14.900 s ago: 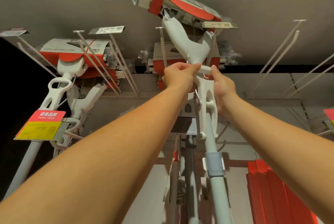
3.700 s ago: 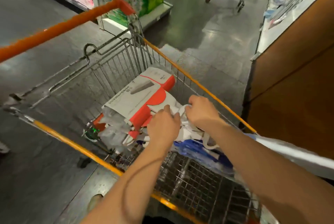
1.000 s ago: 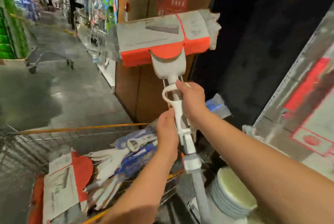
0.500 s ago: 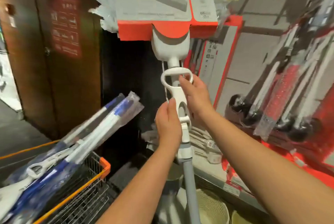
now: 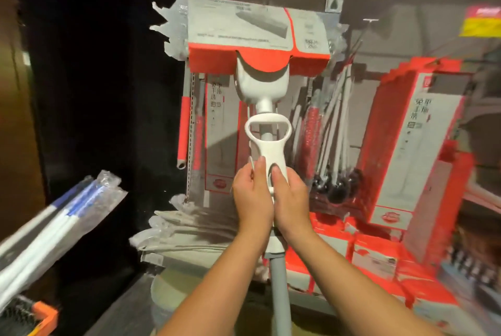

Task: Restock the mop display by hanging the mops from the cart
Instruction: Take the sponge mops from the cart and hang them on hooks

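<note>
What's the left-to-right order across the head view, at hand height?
Plastic-wrapped blue-and-white mop poles → red hanging tube → left hand → right hand, both gripping the white-and-grey sponge mop → bundle of white rods with black ends → tall red-and-white carton.

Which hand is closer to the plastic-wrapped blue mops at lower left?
Left. The left hand holds the white mop handle on the side toward the blue mops; the right hand holds its far side.
</note>
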A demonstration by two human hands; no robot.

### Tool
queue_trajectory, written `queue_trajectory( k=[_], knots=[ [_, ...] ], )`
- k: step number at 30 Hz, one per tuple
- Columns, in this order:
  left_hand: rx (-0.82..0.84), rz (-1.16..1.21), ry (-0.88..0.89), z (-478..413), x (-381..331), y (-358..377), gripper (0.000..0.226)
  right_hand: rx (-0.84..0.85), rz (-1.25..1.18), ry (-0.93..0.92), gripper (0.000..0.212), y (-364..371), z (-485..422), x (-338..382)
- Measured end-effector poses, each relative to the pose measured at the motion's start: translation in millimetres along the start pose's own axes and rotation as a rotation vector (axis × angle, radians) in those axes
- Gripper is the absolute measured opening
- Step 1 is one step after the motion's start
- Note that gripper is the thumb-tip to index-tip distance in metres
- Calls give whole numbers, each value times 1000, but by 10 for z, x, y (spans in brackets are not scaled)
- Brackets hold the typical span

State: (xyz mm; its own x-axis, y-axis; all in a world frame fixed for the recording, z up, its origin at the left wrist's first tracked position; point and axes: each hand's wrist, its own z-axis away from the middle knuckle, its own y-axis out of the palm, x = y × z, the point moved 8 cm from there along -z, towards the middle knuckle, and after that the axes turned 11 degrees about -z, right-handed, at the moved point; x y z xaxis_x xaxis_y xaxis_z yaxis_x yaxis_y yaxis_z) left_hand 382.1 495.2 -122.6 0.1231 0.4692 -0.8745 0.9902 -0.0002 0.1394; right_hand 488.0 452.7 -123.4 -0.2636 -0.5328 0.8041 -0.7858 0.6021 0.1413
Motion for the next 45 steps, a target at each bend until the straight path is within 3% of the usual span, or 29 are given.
queue_trajectory(
  k=[5, 9, 11, 19, 30, 45],
  knots=[
    [61, -27, 168, -154, -233, 172, 48, -85, -18, -83, 28, -59, -184, 273],
    [88, -11, 250, -249, -428, 178, 36, -151, -13, -107, 37, 16, -346, 440],
    [104, 2, 266, -374, -522, 211, 34, -179, -2, -123, 43, 67, -437, 542],
    [239, 224, 250, -1006, -962, 378, 28, -251, 7, -208, 33, 308, -950, 1025],
    [264, 304, 305, -1680, -1575, 507, 33, -289, 52, -339, 34, 577, -1557, 1642],
    [256, 337, 443, -1896, -2351, 1606, 38, -298, 31, -489, 41, -174, -2567, 2187]
  ],
)
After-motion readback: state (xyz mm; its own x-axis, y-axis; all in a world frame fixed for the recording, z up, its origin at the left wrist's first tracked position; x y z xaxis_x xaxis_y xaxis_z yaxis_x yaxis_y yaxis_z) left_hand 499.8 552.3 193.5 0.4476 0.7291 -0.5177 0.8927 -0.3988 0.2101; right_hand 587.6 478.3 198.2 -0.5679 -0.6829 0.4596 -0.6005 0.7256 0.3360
